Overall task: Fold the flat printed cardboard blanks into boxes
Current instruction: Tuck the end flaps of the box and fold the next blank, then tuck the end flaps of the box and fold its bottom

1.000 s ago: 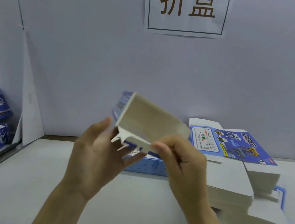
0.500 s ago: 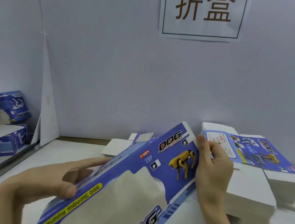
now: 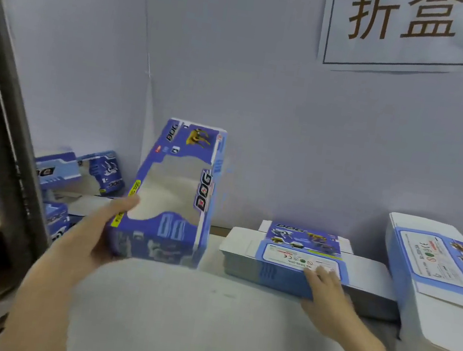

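Between boxes: left hand (image 3: 94, 233) gripping finished box (image 3: 172, 194) by its near left corner, held above table (image 3: 204, 320) toward left pile (image 3: 81, 175); right hand (image 3: 324, 289), fingers relaxed, resting on blank stack (image 3: 295, 261); next, probably drop box, lift top blank.

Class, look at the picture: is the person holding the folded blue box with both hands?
No: only the left hand grips the folded box; the right hand rests on the flat blanks.

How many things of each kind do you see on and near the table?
Folded box in the left hand: 1
Folded boxes piled at left: at least 3
Stacks of flat blanks: 2
Wall sign: 1
Total: at least 7
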